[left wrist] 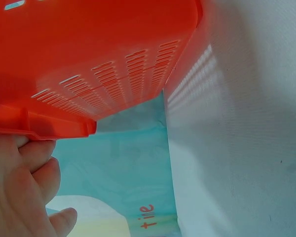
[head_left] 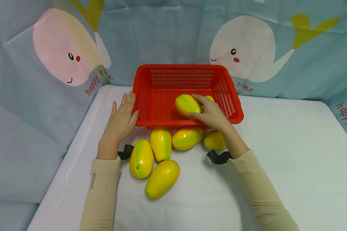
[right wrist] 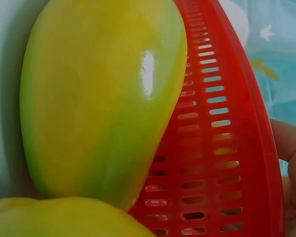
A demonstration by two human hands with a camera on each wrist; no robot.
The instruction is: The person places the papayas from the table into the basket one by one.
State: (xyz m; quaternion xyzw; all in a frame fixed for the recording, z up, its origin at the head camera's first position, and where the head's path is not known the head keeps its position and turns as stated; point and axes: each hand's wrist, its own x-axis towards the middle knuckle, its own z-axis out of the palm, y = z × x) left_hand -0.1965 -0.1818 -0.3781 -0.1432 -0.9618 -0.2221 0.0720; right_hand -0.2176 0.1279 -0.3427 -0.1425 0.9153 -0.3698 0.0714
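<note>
A red slotted plastic basket (head_left: 185,123) stands at the back of the table. My left hand (head_left: 122,117) rests against its left rim with fingers straight; the left wrist view shows that hand (left wrist: 19,187) beside the basket's rim. Inside the basket, toward the right, my right hand (head_left: 209,112) grips a yellow-green mango (head_left: 187,104) between thumb and fingers. Another mango (head_left: 209,98) lies behind that hand, mostly hidden. In the right wrist view, a large mango (right wrist: 103,98) outside the basket fills the left side, while the right hand (right wrist: 293,163) shows only partly past the rim.
In front of the basket lie several more mangoes, among them an upright one (head_left: 161,144), a sideways one (head_left: 187,138) and the nearest one (head_left: 162,179). One mango (head_left: 215,140) is partly behind my right forearm. A whale-print cloth (head_left: 173,35) hangs behind the white table (head_left: 283,154).
</note>
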